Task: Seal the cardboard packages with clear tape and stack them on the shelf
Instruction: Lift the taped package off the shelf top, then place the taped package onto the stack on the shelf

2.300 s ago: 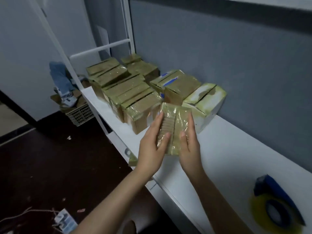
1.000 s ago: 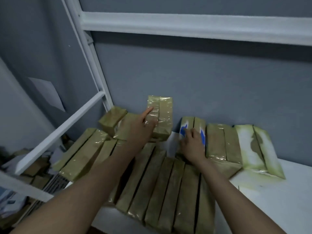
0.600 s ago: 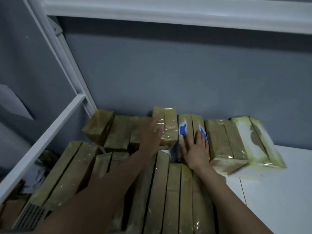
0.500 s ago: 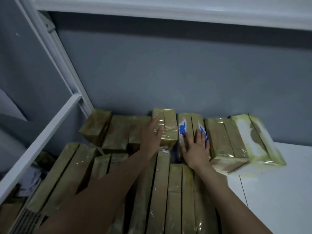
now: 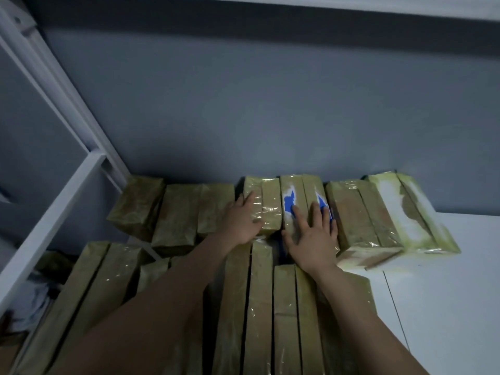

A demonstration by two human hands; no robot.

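the left grip lies with fingers straight on a brown cardboard package wrapped in clear tape in the back row against the grey wall on the white shelf — the right grip is spread flat on the neighbouring taped package with blue patches, touching alongside.

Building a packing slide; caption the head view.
Left hand rests on a plain taped package, right hand on the blue-marked package beside it, on the white shelf.
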